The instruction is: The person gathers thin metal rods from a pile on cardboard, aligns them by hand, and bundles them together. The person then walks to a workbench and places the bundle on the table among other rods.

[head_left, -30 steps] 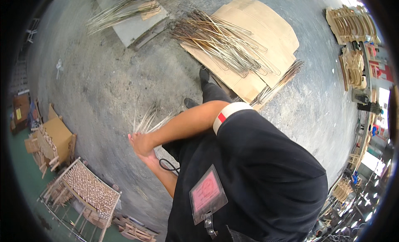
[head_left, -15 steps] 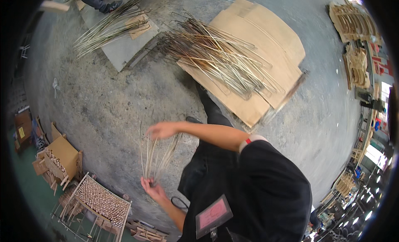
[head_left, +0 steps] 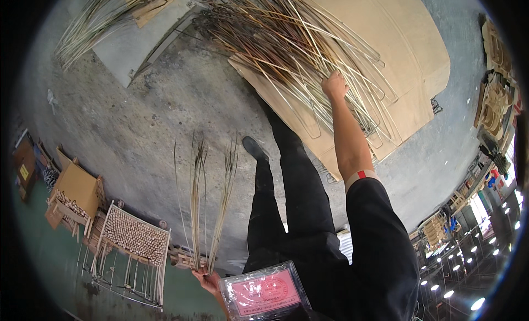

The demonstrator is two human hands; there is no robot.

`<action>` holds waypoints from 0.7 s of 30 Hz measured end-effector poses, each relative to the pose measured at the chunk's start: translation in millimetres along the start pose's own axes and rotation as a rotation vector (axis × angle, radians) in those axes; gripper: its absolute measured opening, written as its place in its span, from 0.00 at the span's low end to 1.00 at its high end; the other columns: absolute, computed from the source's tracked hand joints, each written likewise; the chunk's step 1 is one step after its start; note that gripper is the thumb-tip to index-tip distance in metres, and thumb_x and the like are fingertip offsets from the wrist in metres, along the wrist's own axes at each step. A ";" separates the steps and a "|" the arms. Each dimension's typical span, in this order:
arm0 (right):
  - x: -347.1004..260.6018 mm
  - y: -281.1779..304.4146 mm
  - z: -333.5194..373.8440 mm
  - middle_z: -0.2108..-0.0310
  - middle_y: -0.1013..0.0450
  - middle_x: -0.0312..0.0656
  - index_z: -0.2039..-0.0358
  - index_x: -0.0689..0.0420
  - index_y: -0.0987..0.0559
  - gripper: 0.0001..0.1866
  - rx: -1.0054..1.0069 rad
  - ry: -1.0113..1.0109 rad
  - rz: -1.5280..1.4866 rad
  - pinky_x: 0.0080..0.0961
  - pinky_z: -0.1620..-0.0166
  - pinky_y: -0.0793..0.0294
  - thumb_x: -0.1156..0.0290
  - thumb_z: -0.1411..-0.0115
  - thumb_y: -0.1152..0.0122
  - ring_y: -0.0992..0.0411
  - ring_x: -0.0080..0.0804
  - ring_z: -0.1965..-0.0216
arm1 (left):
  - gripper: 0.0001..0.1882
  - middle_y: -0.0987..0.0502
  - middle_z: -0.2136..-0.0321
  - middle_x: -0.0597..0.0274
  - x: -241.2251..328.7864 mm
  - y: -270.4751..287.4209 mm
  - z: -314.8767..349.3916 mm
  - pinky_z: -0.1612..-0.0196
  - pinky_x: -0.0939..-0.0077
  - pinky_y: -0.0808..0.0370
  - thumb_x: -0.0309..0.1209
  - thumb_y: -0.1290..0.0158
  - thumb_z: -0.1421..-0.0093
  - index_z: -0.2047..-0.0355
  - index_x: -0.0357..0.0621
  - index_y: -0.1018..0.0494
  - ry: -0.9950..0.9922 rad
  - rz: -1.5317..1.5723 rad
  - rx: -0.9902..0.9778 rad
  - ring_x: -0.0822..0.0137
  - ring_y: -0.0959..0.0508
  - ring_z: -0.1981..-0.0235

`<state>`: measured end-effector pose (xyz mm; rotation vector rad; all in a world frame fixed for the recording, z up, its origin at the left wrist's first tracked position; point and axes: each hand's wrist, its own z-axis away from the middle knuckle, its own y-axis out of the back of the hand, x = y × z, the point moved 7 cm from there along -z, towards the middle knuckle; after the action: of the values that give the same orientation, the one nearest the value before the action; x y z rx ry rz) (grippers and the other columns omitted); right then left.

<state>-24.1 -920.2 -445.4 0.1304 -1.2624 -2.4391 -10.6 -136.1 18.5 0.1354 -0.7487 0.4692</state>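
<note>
My left hand [head_left: 207, 280], low in the view, is closed around the lower ends of a bundle of thin rods [head_left: 196, 210]. The rods stand up from it and fan apart into separate clusters. My right hand [head_left: 335, 86] is stretched out to a large pile of long thin bent metal rods [head_left: 292, 51], its fingers closed on rods at the pile's near right part. The rods there run from dark brown to pale, some with looped ends. Beneath the pile lies flat brown cardboard [head_left: 408, 56]. My right palm and fingertips are hidden.
Another heap of thin rods [head_left: 91, 23] lies at the far left by a grey board [head_left: 124, 51]. At the lower left stand a rack of round wooden pieces [head_left: 135, 235] and a cardboard box [head_left: 80, 186]. Curved wooden parts [head_left: 490, 111] are stacked along the right.
My right hand has left the rods above my left hand and reached out to the pile. My left hand, still holding its bundle, is lower. The view has shifted toward the pile.
</note>
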 end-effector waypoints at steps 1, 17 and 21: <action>-5.5 4.4 5.4 0.43 0.28 0.53 0.43 0.60 0.27 0.22 0.061 0.029 0.005 0.51 0.42 0.29 0.62 0.34 0.45 0.30 0.50 0.40 | 0.13 0.27 0.69 0.67 -0.5 -3.1 -0.7 0.51 0.70 0.30 0.29 0.44 0.32 0.48 0.48 0.27 -0.005 0.043 -0.038 0.67 0.28 0.65; 82.0 41.3 159.9 0.64 0.22 0.54 0.60 0.53 0.28 0.09 0.106 0.264 -0.171 0.56 0.67 0.25 0.62 0.29 0.50 0.23 0.61 0.66 | 0.08 0.28 0.73 0.68 -1.1 3.3 3.9 0.46 0.67 0.32 0.30 0.43 0.32 0.55 0.49 0.30 -0.068 0.018 -0.102 0.68 0.30 0.69; 119.5 24.3 181.5 0.58 0.22 0.56 0.59 0.54 0.29 0.09 0.123 0.130 -0.168 0.58 0.62 0.24 0.63 0.29 0.51 0.23 0.62 0.61 | 0.08 0.30 0.74 0.68 -2.8 13.8 5.6 0.44 0.66 0.33 0.32 0.44 0.31 0.56 0.49 0.31 -0.061 -0.002 -0.102 0.69 0.31 0.70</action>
<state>-173.4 -839.4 -307.5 0.4380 -1.3921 -2.4451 -22.2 -126.4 20.0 0.0551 -0.8302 0.4258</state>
